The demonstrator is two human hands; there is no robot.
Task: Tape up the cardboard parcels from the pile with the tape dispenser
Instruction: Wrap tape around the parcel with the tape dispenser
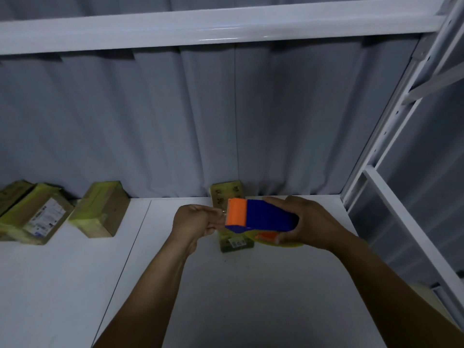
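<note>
**A:** Where is there room to move?

**B:** The widest stretch of table lies on the wrist side of both hands. Its back edge meets the curtain a little beyond the fingertips. The rack post stands outward of the right hand's knuckles.

**A:** And the dispenser?

**B:** The dispenser hangs above the table between the two hands. Its long axis is roughly level and crosswise. The orange end points at the left hand, and the blue body runs back into the right palm.

**A:** How do the fingers sit?

**B:** The right fingers wrap under the blue body with the thumb behind it, a full grip. The yellow roll shows just below those fingers. The left fingers are curled with their tips at the orange end (whether they pinch tape there is too small to tell).

**A:** The parcel?

**B:** One parcel lies on the table under the orange end, below the gap between the two sets of fingertips. Its long axis runs away toward the curtain. The pile sits well apart, out past the back of the left hand.

**A:** The arms?

**B:** Both forearms reach forward and converge, with the wrists turned inward.
</note>
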